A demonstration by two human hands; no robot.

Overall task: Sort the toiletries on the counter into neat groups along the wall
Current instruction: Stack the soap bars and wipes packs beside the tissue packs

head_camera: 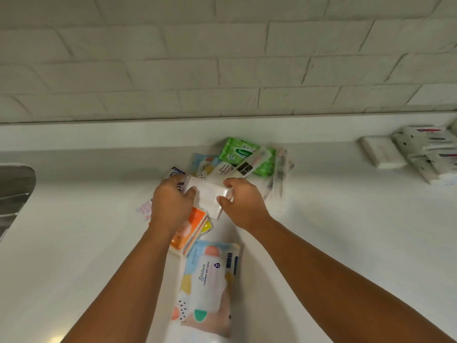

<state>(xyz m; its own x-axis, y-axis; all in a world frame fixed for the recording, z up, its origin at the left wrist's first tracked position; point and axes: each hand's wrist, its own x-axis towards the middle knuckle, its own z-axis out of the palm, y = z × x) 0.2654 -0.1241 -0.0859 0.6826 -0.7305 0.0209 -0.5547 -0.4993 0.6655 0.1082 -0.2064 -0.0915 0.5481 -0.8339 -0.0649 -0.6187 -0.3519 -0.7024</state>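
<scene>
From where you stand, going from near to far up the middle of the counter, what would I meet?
Pastel wet-wipes pack → orange pack → small white packet → green wipes pack → white brick wall.

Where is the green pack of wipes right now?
In the head view, the green wipes pack lies at the far end of the central pile on the counter, nearest the brick wall, partly under a slim brown-labelled packet.
</scene>
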